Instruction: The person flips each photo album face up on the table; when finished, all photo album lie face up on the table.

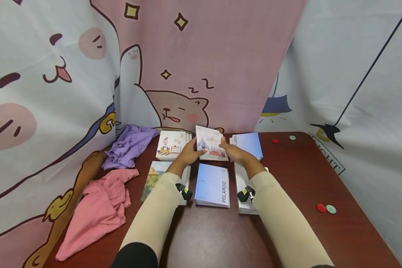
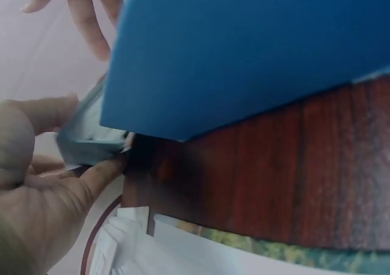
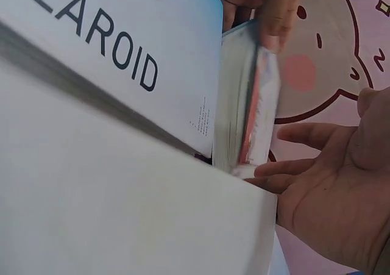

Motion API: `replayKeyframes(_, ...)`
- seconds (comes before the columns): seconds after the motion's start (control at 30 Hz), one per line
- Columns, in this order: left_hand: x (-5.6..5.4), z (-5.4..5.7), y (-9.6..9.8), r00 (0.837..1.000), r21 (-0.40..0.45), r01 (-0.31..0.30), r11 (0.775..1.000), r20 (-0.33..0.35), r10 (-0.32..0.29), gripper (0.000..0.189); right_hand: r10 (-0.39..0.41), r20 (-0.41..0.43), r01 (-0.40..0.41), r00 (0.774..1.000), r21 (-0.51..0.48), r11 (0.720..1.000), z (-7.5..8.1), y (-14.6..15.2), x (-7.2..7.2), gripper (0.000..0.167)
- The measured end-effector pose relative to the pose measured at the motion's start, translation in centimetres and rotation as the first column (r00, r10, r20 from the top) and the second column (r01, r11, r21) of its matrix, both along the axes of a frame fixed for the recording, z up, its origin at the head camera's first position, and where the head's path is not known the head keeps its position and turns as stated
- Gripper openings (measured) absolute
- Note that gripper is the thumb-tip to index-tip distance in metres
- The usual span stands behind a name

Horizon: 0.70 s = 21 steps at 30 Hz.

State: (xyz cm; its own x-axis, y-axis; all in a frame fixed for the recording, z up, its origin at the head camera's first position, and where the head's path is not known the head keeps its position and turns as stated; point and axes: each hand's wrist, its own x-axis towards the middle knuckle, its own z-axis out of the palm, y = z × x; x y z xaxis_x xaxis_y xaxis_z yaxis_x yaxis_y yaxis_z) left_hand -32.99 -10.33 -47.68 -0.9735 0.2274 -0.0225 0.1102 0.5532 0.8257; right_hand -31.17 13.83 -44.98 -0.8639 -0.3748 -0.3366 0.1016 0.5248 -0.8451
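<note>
At the back middle of the table, my left hand (image 1: 187, 154) grips the left edge of a white illustrated photo album (image 1: 208, 139), thumb over its cover and fingers beneath. The album is tilted up. My right hand (image 1: 237, 153) is at its right edge; in the right wrist view the fingers of that right hand (image 3: 329, 171) are spread and fairly straight beside the album (image 3: 234, 110). Directly in front lies a blue POLAROID album (image 1: 211, 186). It blocks part of the left wrist view.
Albums flank the hands: a white illustrated one (image 1: 171, 144), a landscape-covered one (image 1: 150, 180), a blue one (image 1: 249, 144) and a white one (image 1: 242, 178). Purple cloth (image 1: 128, 145) and pink cloth (image 1: 100, 208) lie left. Red (image 1: 321, 208) and green (image 1: 331, 209) discs lie right.
</note>
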Motion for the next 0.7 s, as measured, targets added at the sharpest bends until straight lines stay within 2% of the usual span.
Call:
replayKeyframes(0.17,-0.2,-0.5,-0.4,1.0,0.027,0.019,0.999,-0.003,-0.019,0.085,0.026,0.004,-0.026,1.0,0.017,1.0,0.0,0.0,0.1,0.095)
replayKeyframes(0.37,0.0,-0.4,-0.5,0.996,-0.125,0.064,0.99,-0.046,-0.07,0.078,0.068,-0.086,-0.058,0.994,0.118,0.991,0.0,-0.3,0.2,0.088)
replayKeyframes(0.53,0.3,0.6,-0.2,0.992,-0.224,0.074,0.972,-0.083,-0.095,0.08,0.134,-0.2,-0.073,0.971,0.287,0.955,0.1,-0.3,0.1,0.083)
replayKeyframes(0.7,0.6,2.3,0.8,0.991,-0.295,0.08,0.952,-0.078,-0.108,0.083,0.177,-0.244,-0.072,0.953,0.385,0.92,1.0,0.4,0.2,0.085)
